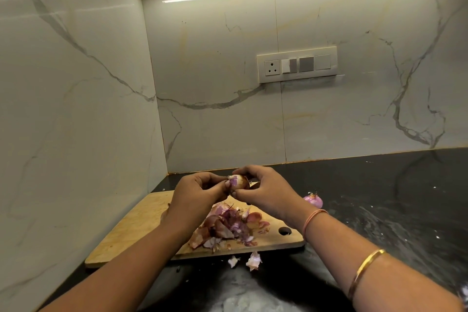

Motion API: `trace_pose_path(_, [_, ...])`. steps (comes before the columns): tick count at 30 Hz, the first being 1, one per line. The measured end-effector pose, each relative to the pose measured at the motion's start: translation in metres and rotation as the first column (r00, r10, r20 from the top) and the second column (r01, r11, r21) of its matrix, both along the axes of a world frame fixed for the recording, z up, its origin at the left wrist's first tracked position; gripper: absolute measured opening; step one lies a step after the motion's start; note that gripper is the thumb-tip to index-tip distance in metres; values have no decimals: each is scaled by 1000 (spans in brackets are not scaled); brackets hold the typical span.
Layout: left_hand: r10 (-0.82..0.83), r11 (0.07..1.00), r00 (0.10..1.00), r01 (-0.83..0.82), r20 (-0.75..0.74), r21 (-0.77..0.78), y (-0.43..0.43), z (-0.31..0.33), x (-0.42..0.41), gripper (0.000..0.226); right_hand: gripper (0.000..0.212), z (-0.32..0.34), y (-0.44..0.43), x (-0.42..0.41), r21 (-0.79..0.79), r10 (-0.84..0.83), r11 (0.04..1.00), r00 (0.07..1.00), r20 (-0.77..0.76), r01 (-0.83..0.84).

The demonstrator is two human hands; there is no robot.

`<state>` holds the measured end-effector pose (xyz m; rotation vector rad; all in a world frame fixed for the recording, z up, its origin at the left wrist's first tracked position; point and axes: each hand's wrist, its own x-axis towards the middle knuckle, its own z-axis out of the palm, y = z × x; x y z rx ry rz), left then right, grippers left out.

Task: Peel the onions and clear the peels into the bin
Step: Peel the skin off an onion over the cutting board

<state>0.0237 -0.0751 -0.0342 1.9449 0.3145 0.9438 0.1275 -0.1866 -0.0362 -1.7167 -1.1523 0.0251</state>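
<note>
A small onion (238,182), part purple and part brown-skinned, is held above the wooden cutting board (131,230). My left hand (197,195) pinches it from the left and my right hand (266,192) grips it from the right, fingers curled round it. Below my hands a heap of purple and brown peels (228,225) lies on the board. A peeled purple onion (314,200) sits on the black counter just right of my right wrist. No bin is in view.
Two loose peel scraps (253,261) lie on the black counter (392,210) just in front of the board. White marble walls close the corner at left and behind. A switch panel (297,64) is on the back wall.
</note>
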Motion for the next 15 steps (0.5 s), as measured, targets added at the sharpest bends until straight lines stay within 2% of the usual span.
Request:
trace_pose_path(3, [5, 997, 1000, -5, -6, -79, 2, 1, 1, 7, 34, 1, -1, 0, -7, -12, 1000, 999, 41, 13])
trace_pose_path(6, [36, 995, 999, -37, -7, -93, 0, 2, 2, 11, 34, 2, -1, -2, -13, -12, 1000, 996, 91, 13])
trace_pose_path(11, [113, 992, 993, -115, -34, -49, 2, 0, 2, 18, 35, 2, 2, -6, -8, -12, 1000, 992, 126, 13])
trace_pose_path(15, [186, 980, 981, -181, -51, 86, 0, 1, 1, 12, 36, 2, 4, -7, -21, -3, 1000, 992, 129, 6])
